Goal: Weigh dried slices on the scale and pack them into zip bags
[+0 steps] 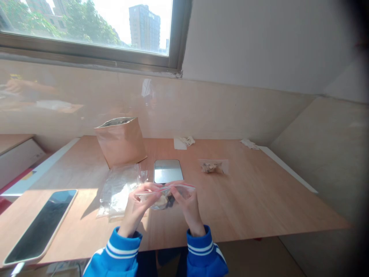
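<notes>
Between my two hands is a clear zip bag [165, 202] with a red line along its top edge and pale and dark pieces inside. My left hand [141, 200] pinches the zip edge on the left, thumb in front. On the right, my right hand [186, 202] grips the same edge with its thumb pressed near the middle. Just beyond the hands lies a flat scale-like device [168, 171] with a shiny top. Several flat clear plastic bags [118, 194] lie beside my left hand. A filled zip bag [212, 166] rests farther right.
A brown paper pouch [122, 142] stands open at the back left. A phone [43, 227] with a cable lies at the left front of the wooden table [259, 200]. Crumpled tissue [187, 141] and another white scrap [249, 144] lie near the wall.
</notes>
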`<state>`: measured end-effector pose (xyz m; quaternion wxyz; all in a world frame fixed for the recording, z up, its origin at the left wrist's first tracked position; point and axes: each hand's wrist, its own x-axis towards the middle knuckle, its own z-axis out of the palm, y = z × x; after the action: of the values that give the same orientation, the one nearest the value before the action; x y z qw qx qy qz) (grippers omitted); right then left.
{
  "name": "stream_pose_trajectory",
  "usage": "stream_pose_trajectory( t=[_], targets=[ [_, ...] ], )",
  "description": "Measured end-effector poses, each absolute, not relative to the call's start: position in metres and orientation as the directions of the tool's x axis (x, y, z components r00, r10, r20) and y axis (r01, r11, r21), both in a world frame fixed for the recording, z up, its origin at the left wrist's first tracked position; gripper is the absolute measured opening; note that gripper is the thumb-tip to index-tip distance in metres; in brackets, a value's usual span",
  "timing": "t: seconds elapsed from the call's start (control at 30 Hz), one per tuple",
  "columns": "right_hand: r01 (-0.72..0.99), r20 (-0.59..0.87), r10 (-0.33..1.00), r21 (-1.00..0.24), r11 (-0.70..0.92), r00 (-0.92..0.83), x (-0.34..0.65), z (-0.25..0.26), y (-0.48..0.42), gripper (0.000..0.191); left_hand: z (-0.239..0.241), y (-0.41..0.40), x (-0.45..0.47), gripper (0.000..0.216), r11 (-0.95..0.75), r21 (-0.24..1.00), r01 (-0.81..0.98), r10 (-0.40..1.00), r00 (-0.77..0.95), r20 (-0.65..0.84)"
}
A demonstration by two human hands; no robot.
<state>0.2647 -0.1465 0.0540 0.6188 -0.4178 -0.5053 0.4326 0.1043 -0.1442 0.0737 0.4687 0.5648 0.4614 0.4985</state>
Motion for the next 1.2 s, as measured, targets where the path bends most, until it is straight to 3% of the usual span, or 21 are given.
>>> stream_pose_trajectory(
  t=[0.17,0.37,0.7,0.97,1.2],
  targets=[
    [-0.151,0.273,0.962,-0.950,0.272,0.013,0.263,0.061,-0.148,0.016,0.071,-0.144,0.108,0.024,-0.064,0.998,-0.006,0.997,0.035,0.065],
    [-0.106,0.220,0.967,-0.967,0.234,0.126,0.254,0.050,-0.141,0.010,0.069,-0.142,0.108,0.024,-0.097,0.994,0.045,0.995,0.018,0.096],
    [-0.082,0.290,0.942,-0.948,0.307,0.171,0.252,0.051,-0.144,0.010,0.062,-0.146,0.110,0.025,-0.123,0.984,0.126,0.987,-0.083,0.134],
    [-0.051,0.318,0.942,-0.944,0.325,0.107,0.251,0.054,-0.141,0.008,0.072,-0.145,0.112,0.026,-0.114,0.981,0.154,0.993,0.000,0.115],
    [-0.040,0.249,0.948,-0.964,0.262,0.198,0.247,0.048,-0.142,0.013,0.063,-0.144,0.113,0.026,-0.127,0.966,0.227,0.986,-0.074,0.148]
  ],
)
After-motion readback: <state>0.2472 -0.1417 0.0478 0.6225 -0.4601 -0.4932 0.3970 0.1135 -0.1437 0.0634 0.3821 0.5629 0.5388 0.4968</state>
